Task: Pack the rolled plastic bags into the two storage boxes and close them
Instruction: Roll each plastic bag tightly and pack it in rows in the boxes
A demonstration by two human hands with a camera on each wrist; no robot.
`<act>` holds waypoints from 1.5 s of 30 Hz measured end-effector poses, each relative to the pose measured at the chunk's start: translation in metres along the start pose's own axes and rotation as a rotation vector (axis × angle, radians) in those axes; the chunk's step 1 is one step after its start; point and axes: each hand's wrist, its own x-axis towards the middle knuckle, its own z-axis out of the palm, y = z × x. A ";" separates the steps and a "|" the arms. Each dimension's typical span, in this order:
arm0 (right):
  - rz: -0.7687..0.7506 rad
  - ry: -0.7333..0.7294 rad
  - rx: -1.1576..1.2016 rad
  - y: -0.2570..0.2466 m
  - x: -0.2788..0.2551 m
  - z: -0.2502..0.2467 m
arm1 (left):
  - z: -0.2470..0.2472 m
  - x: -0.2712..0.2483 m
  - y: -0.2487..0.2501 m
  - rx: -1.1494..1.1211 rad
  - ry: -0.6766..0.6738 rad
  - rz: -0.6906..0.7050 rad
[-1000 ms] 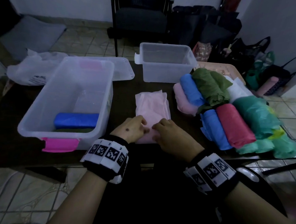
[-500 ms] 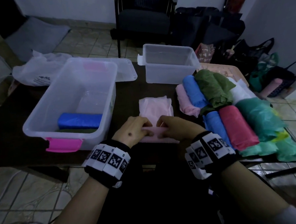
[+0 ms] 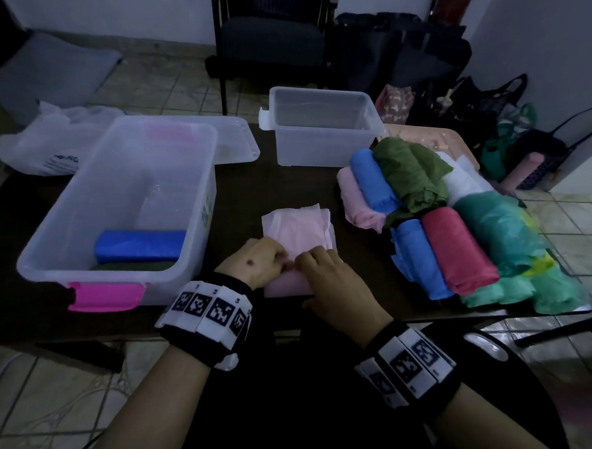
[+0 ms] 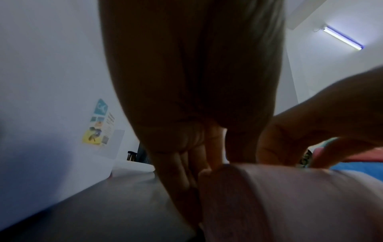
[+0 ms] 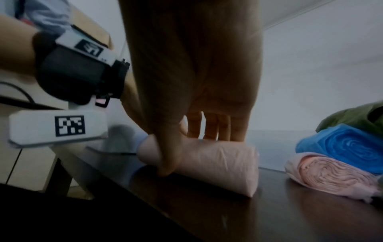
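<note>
A strip of bare table [image 3: 245,192] runs between the large storage box [image 3: 122,206] on the left and the pile of rolled bags [image 3: 442,223] on the right, blocked near the front edge by the pink bag [image 3: 298,231]. The large box is open on top, with free room beyond its blue roll [image 3: 139,245]. The small box [image 3: 320,127] at the back also stands open, its lid [image 3: 230,138] lying beside it.

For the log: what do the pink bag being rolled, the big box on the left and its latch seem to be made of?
Pink bag: thin plastic film, matte and softly creased; it wraps into a tight roll under both hands.
Big box: translucent rigid plastic, smooth with a slight sheen; the blue roll inside shows through its wall.
Latch: opaque bright pink plastic, probably moulded; smooth surface.
</note>
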 end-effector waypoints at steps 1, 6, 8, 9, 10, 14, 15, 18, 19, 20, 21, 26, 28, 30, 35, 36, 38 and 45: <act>0.004 0.002 0.011 0.002 0.003 -0.001 | 0.002 -0.001 -0.001 -0.020 0.030 0.004; 0.101 -0.132 0.111 0.012 0.027 -0.016 | 0.016 -0.003 -0.002 0.103 0.316 0.091; 0.123 -0.221 0.138 0.016 0.035 -0.025 | 0.016 -0.003 -0.002 0.058 0.299 0.103; 0.125 -0.244 0.160 0.018 0.038 -0.028 | 0.016 -0.002 -0.003 0.029 0.258 0.106; 0.126 -0.254 0.185 0.020 0.040 -0.032 | 0.014 -0.003 -0.003 -0.008 0.226 0.107; 0.189 -0.275 0.310 0.027 0.046 -0.036 | 0.008 -0.003 0.001 -0.102 0.173 0.073; 0.191 -0.271 0.318 0.027 0.046 -0.036 | 0.006 -0.002 0.003 -0.107 0.160 0.064; 0.190 -0.221 0.330 0.025 0.045 -0.035 | 0.000 -0.001 0.008 -0.099 0.093 0.027; 0.173 -0.177 0.288 0.023 0.044 -0.033 | 0.000 0.000 0.007 -0.080 0.082 0.024; 0.141 -0.122 0.199 0.020 0.041 -0.030 | 0.000 0.001 0.007 -0.056 0.076 0.027; 0.101 -0.069 0.095 0.017 0.038 -0.027 | 0.000 0.001 0.007 -0.031 0.071 0.024; 0.017 0.035 0.042 0.012 0.025 -0.010 | 0.001 0.008 0.009 0.042 0.092 0.000; 0.013 0.036 0.045 0.014 0.025 -0.008 | -0.001 0.010 0.010 0.042 0.096 -0.011; 0.014 0.032 0.024 0.015 0.033 -0.010 | -0.002 0.013 0.008 0.057 0.113 -0.007; 0.091 -0.066 0.013 0.021 0.056 -0.010 | -0.003 0.019 0.007 0.111 0.252 0.012; 0.084 -0.044 0.040 0.021 0.057 -0.010 | -0.002 0.018 0.006 0.098 0.262 0.044; 0.080 -0.063 0.101 0.023 0.057 -0.015 | -0.001 0.014 0.002 0.085 0.240 0.109; 0.058 -0.259 0.078 0.034 0.053 -0.033 | -0.005 0.002 0.002 0.020 0.070 0.122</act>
